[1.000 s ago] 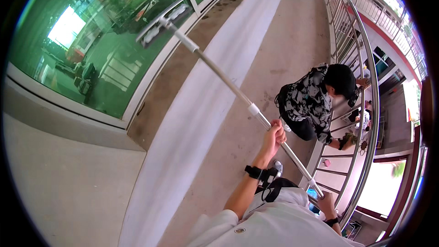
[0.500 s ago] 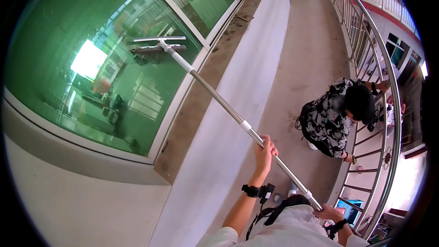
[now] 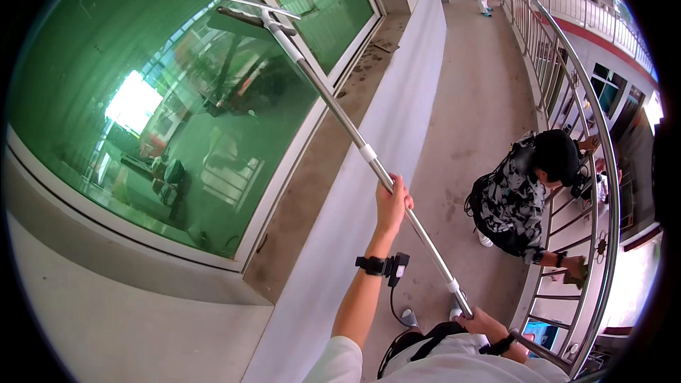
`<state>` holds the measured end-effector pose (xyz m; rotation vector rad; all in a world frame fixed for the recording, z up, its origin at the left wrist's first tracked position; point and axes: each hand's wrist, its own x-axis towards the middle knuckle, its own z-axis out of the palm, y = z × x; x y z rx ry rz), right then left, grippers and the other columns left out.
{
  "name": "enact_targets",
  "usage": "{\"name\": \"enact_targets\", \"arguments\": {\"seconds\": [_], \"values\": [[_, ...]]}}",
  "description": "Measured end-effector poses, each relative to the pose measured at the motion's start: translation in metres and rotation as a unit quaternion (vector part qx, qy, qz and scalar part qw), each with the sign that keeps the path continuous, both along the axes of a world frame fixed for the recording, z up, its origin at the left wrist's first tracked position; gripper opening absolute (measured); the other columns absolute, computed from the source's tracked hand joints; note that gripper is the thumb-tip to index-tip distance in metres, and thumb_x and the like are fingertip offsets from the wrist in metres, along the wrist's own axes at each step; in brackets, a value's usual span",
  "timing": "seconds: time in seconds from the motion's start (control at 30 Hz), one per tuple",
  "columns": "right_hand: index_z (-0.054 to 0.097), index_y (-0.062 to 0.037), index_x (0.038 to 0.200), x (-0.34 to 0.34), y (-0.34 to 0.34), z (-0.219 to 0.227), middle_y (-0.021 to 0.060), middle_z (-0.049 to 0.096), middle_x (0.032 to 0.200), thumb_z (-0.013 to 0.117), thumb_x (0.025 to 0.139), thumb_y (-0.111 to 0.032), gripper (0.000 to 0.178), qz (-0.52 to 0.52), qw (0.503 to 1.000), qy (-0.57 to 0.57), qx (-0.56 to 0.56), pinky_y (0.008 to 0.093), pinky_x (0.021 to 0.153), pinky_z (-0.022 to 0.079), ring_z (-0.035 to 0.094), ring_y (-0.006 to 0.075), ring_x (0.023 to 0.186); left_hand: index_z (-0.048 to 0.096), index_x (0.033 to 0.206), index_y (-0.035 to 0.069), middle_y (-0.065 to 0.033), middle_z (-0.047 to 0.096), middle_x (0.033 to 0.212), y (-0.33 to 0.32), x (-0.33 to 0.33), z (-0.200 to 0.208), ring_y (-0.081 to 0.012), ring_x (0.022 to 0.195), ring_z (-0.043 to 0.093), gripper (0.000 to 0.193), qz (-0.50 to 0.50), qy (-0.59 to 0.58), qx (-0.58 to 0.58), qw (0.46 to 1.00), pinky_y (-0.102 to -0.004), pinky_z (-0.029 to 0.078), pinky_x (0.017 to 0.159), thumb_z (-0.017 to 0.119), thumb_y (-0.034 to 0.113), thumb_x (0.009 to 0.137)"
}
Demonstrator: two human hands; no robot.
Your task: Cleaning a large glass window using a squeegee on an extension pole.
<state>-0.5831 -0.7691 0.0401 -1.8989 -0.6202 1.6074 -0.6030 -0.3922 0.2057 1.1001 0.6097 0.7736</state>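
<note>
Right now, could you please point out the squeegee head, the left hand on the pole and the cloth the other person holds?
squeegee head (image 3: 259, 15): head view, on the crossbar against the green glass.
left hand (image 3: 392, 206): head view, on the back of the hand around the pole.
cloth (image 3: 576, 272): head view, on the greenish cloth at the railing.

Right hand (image 3: 482, 324): fingers wrapped under the pole (image 3: 397, 195), grip hidden in part by the person's own white shirt (image 3: 454, 362). Squeegee blade (image 3: 255, 18) edge against the green window (image 3: 163, 106): contact too small to confirm. Crouching person's (image 3: 521, 195) far hand is hidden behind the railing (image 3: 603, 142).
</note>
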Motion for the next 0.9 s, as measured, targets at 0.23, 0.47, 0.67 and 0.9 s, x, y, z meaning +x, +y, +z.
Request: {"name": "enact_targets", "arguments": {"seconds": [0.23, 0.47, 0.67, 0.9], "values": [[0.061, -0.003, 0.087, -0.097, -0.027, -0.006, -0.0001, 0.052, 0.063, 0.067, 0.084, -0.03, 0.028, -0.023, 0.998, 0.046, 0.028, 0.0278, 0.051, 0.042, 0.05, 0.0104, 0.055, 0.039, 0.101, 0.011, 0.0018, 0.038, 0.064, -0.013, -0.087, -0.032, -0.0097, 0.05, 0.042, 0.019, -0.047, -0.001, -0.058, 0.997, -0.0291, 0.041, 0.05, 0.054, 0.023, 0.096], [0.067, -0.0031, 0.086, -0.168, -0.08, 0.007, 0.0012, 0.06, 0.062, 0.07, 0.083, -0.028, 0.025, -0.016, 0.984, 0.168, -0.047, 0.0255, 0.052, 0.043, 0.054, 0.0099, 0.054, 0.035, 0.1, 0.006, -0.0013, 0.04, 0.065, -0.065, -0.167, -0.052, -0.0107, 0.049, 0.043, 0.019, 0.004, 0.086, -0.028, 0.996, -0.0294, 0.044, 0.048, 0.051, 0.017, 0.096], [0.064, -0.0033, 0.088, -0.184, -0.11, -0.005, -0.0035, 0.053, 0.064, 0.065, 0.088, -0.031, 0.028, -0.141, 0.978, 0.142, 0.055, 0.0249, 0.054, 0.041, 0.049, 0.0056, 0.061, 0.036, 0.102, 0.002, -0.0033, 0.045, 0.063, -0.077, -0.137, -0.046, -0.0136, 0.045, 0.05, 0.021, 0.002, 0.196, 0.134, 0.972, -0.0286, 0.045, 0.043, 0.048, 0.019, 0.097], [0.039, -0.008, 0.069, -0.184, 0.018, 0.058, -0.0025, 0.039, 0.054, 0.047, 0.098, -0.04, 0.044, -0.052, 0.921, 0.336, 0.188, 0.0257, 0.039, 0.031, 0.04, 0.0089, 0.044, 0.043, 0.073, 0.0, -0.0076, 0.051, 0.052, 0.051, -0.1, 0.014, -0.0202, 0.041, 0.055, 0.028, 0.017, 0.256, 0.221, 0.941, -0.0337, 0.046, 0.04, 0.045, 0.018, 0.094]]}}
